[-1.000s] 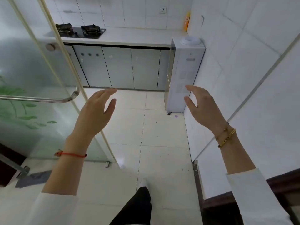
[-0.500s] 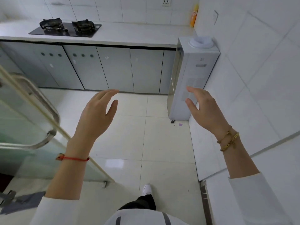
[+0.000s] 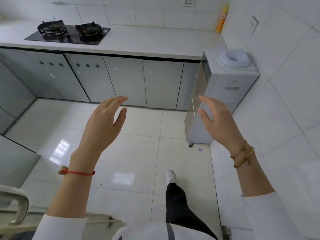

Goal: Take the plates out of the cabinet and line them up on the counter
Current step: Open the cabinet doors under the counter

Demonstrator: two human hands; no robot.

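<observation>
White glazed tiles cover the far wall and the right wall, and glossy pale tiles cover the floor (image 3: 138, 153), which lies open and bare between the person and the cabinet doors (image 3: 124, 82). Small stickers sit on several of those grey, flat-fronted doors, but their print is too small to read; two doors at the left carry rows of three round holes. An orange bottle (image 3: 222, 19) stands in the far right corner of the bench (image 3: 147, 42), its label blurred beyond reading. A small mark on the front of the white water dispenser (image 3: 230, 84) cannot be made out either. The bench is a smooth, pale slab with a straight near edge, mostly bare; a black glass gas hob (image 3: 69, 33) with two burners is set into its left part. A wall socket (image 3: 188, 1) sits above it.

The left hand (image 3: 102, 125) and the right hand (image 3: 218, 122) hang in mid-air over the floor, well apart, palms facing each other; each grip is loosely spread, fingers slightly curled, with nothing in it. A red string bracelet circles the left wrist, gold bracelets the right. No plates show; the cabinet doors are all closed, far from both hands.
</observation>
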